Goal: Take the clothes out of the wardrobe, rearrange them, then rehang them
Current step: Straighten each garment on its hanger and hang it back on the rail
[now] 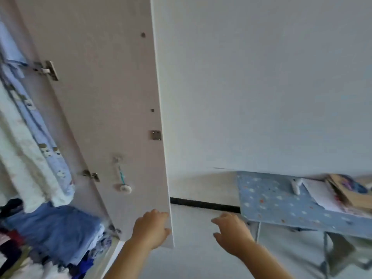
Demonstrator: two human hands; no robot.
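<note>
The wardrobe door (112, 109) stands swung open, its pale inner face toward me. My left hand (150, 228) grips the door's free edge near its lower corner, fingers on the inner face and thumb at the edge. My right hand (231, 232) hovers to the right of the door with fingers loosely curled, holding nothing. Inside the wardrobe at the far left hang white and light-blue clothes (30, 158). Below them lies a pile of folded blue clothes (60, 232) with darker garments underneath.
A folding table (281, 208) with a blue dotted cover stands at the right against the white wall, carrying papers (322, 196), a small white object and a paper bag. A hook with a hanging white item (121, 176) is fixed on the door's inner face.
</note>
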